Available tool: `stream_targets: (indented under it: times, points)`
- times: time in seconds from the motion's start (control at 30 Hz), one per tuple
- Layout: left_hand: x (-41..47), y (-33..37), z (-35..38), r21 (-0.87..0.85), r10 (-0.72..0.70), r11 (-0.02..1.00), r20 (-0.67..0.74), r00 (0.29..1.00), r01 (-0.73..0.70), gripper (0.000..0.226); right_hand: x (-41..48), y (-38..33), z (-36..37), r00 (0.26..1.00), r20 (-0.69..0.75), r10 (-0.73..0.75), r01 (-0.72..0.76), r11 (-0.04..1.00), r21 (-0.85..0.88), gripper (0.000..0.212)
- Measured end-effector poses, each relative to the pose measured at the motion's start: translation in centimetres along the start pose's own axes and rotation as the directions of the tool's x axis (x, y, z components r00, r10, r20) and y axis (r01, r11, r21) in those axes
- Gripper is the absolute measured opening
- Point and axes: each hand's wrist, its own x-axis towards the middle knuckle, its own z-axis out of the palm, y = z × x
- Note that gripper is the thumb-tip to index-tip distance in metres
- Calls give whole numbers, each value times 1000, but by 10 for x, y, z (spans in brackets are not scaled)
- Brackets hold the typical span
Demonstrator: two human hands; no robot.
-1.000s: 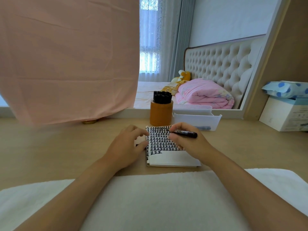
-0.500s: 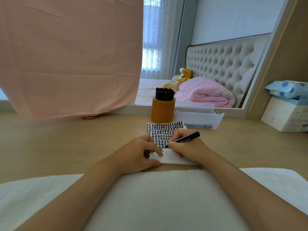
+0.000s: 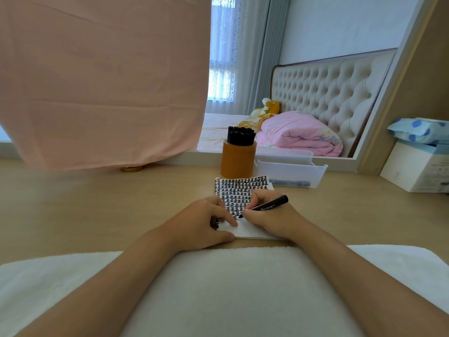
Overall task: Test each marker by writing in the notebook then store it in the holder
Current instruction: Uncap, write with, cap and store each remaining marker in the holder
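Note:
A small spiral notebook (image 3: 243,190) lies on the wooden desk, its page filled with rows of black marks. My right hand (image 3: 269,217) grips a black marker (image 3: 269,205) with its tip down on the page just below the marks. My left hand (image 3: 201,222) rests on the notebook's lower left corner, thumb and fingers pressing it flat. Behind the notebook stands a round orange-brown holder (image 3: 238,159) packed with several black markers (image 3: 240,135).
A clear plastic tray (image 3: 291,170) holding a dark pen sits right of the holder. A white box (image 3: 418,166) with a blue-dotted pack on top stands far right. Pink cloth (image 3: 102,81) hangs at left. A white towel (image 3: 230,293) covers the near desk edge under my forearms.
My right hand turned the marker from lying level above the page to tip down on it. My left hand slid from the notebook's left edge to its lower corner.

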Motion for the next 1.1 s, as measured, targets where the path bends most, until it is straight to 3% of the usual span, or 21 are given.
stream_targets:
  times: [1.1]
  points:
    - [0, 4, -1, 6, -18, 1000, 9, 1000, 18, 25, -1, -1, -4, 998, 50, -25, 25, 1000, 5, 16]
